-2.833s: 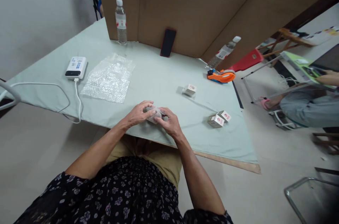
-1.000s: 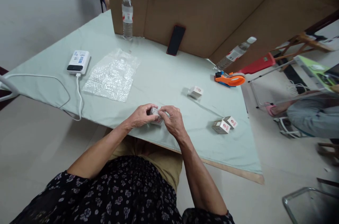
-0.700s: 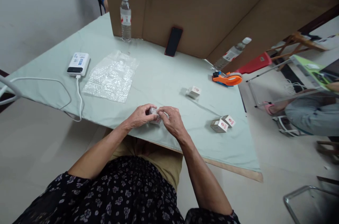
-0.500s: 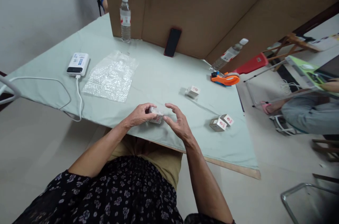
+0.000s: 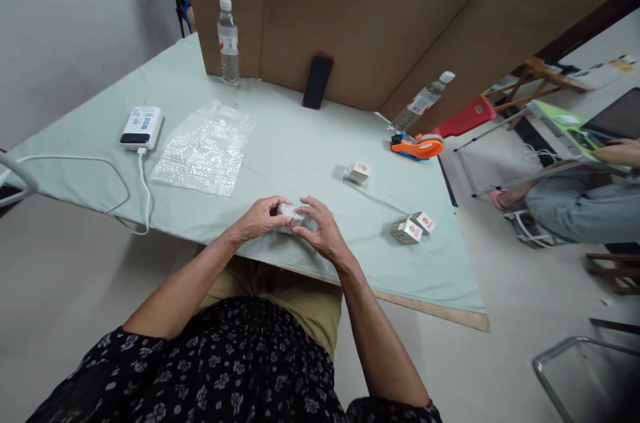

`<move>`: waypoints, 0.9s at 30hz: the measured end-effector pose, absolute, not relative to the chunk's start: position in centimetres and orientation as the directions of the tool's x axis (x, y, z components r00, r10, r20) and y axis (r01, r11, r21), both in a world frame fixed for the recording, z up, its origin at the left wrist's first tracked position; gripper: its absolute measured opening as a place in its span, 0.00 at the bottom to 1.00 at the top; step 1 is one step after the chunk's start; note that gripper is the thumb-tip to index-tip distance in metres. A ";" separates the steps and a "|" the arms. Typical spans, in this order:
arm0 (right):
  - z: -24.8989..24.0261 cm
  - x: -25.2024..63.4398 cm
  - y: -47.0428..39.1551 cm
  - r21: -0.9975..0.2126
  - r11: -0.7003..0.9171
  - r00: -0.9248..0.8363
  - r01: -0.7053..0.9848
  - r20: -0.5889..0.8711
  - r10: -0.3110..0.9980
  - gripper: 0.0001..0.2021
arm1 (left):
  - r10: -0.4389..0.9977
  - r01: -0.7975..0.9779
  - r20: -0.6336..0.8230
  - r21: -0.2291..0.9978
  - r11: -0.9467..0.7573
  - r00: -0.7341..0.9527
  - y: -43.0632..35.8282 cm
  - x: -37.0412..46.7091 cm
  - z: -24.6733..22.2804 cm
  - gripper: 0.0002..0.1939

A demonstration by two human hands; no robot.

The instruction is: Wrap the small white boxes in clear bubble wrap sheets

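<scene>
Pinched 1 plastic-wrapped carton [image 5: 286,210] with left hand [image 5: 257,219] and right hand [image 5: 325,233] near the surface's [image 5: 280,143] front edge — had 3 cartons [image 5: 360,172] [image 5: 406,232] [image 5: 425,221] unheld.

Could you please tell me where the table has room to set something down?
Bare cloth lies between the bubble wrap and the single box, and in front of the paired boxes. It is crowded where the left hand and right hand flank the wrapped item, and around the tape dispenser and leaning bottle.
</scene>
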State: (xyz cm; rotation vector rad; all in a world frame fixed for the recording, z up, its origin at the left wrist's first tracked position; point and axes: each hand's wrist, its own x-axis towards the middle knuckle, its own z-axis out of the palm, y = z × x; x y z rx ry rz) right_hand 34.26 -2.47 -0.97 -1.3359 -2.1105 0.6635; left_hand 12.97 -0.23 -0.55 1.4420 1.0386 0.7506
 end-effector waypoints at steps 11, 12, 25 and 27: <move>0.1 34.2 -2.5 -0.622 0.380 -0.354 0.684 0.173 0.919 0.20 | 0.939 0.186 -0.074 0.983 0.011 0.335 -1.1 12.7 -0.7 0.27; 0.2 34.3 -2.7 -0.641 0.376 -0.341 0.669 0.185 0.922 0.22 | 0.938 0.182 -0.089 0.983 0.028 0.334 -1.0 12.8 -0.5 0.27; -4.8 41.8 -6.6 -0.685 0.148 0.145 0.713 0.351 0.925 0.13 | 0.953 -0.057 -0.144 0.985 0.165 0.267 10.5 21.8 1.3 0.19; -5.5 41.7 -6.9 -0.643 0.162 0.140 0.748 0.392 0.909 0.12 | 0.952 -0.005 -0.148 0.988 0.155 0.268 12.7 23.6 1.2 0.14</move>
